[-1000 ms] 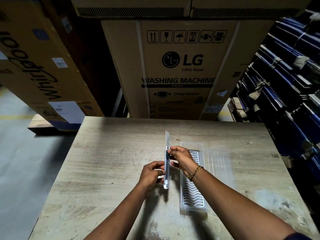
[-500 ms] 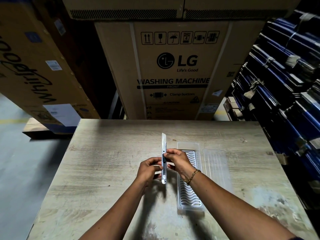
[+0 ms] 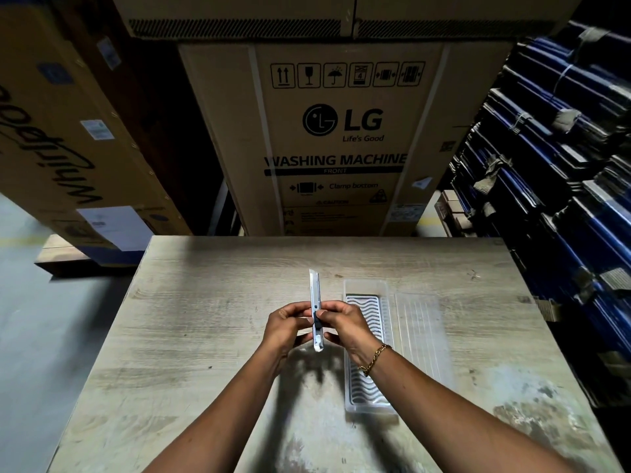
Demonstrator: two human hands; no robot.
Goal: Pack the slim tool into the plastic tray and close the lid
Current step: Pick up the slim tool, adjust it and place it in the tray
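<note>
I hold a slim white tool with a black slider edge-up above the table, its long axis pointing away from me. My left hand pinches it from the left and my right hand, with a gold bracelet at the wrist, pinches it from the right, thumb near the slider. A clear plastic tray with a wavy white insert lies flat on the table just right of my hands. Its transparent lid lies open to the right of the tray.
The work surface is a pale wood-grain table. A large LG washing machine carton stands behind its far edge. Another carton leans at the left. Stacked dark blue bundles crowd the right side. Grey floor lies to the left.
The tool and both hands have stayed in nearly the same place over the table. The view has shifted slightly. The grip on the tool is unchanged.
</note>
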